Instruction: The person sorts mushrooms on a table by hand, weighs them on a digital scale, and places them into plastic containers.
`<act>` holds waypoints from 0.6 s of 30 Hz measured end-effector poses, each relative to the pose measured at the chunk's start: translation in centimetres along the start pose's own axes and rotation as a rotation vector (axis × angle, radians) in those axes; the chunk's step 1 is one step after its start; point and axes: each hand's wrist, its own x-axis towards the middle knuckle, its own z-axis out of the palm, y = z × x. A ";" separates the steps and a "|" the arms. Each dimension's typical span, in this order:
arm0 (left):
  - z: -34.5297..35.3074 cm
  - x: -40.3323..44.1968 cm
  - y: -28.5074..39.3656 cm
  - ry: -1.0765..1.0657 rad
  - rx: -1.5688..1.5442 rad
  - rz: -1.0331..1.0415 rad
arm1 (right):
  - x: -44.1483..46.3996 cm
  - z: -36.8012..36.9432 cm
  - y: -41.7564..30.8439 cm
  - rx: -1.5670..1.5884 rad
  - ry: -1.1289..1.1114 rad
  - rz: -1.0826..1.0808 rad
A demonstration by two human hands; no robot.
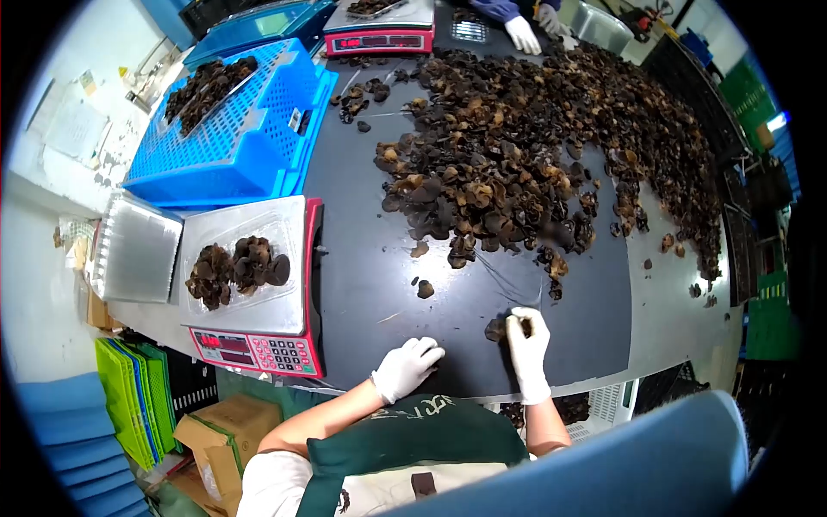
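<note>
White gloves cover both hands. My left hand lies at the near edge of the dark table mat, its fingers together and pointing right; whether anything is under them is hidden. To the right, my right hand pinches a dark mushroom piece at the mat's near part. Beyond both hands spreads a large heap of dark brown mushroom pieces. At the left, a red scale bears a clear plastic tray with two clumps of mushroom pieces in it.
Stacked clear trays stand left of the scale. Behind it is an upturned blue crate with a filled tray on top. A second scale stands at the back, near a co-worker's gloved hand. A cardboard box sits below the table.
</note>
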 end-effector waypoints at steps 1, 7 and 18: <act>-0.4 0.7 -0.4 0.064 -0.089 -0.001 | -0.3 0.3 -1.0 -0.167 -0.063 -0.184; -2.5 7.0 -3.0 0.511 0.053 -0.026 | -1.5 1.2 -2.7 -0.577 -0.173 -0.536; -11.1 1.1 0.4 0.681 -0.463 -0.089 | 1.9 3.5 -1.1 0.172 -0.037 -0.003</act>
